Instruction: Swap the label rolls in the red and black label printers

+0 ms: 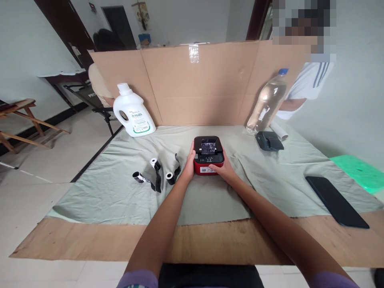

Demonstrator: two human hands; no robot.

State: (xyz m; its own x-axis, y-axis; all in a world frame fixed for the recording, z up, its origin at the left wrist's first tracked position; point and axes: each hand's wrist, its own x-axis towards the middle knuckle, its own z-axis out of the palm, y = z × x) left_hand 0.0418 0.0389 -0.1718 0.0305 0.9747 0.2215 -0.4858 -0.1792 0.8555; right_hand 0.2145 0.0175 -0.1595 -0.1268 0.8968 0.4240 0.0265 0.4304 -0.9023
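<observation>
A small red and black printer (pixel 209 158) sits on the cloth in front of me. A strip of black printed paper (pixel 208 147) comes out of the slot on its top. My left hand (pixel 189 163) presses its left side with the fingers along the edge. My right hand (pixel 225 169) grips the right side, thumb across the front by a white label. To the left lie three small paper rolls: one roll (pixel 170 178) closest to the printer, another roll (pixel 154 162) behind it, and a third roll (pixel 137 176) farther left. Dark printed strips trail from them.
A white detergent jug (pixel 136 114) and a blue-capped clear bottle (pixel 267 102) stand against a cardboard screen (pixel 201 88). At right lie a dark device (pixel 269 141), a white tube (pixel 279 131) and a black phone (pixel 336 202). Behind the screen are other people, one in a white sleeve (pixel 312 82).
</observation>
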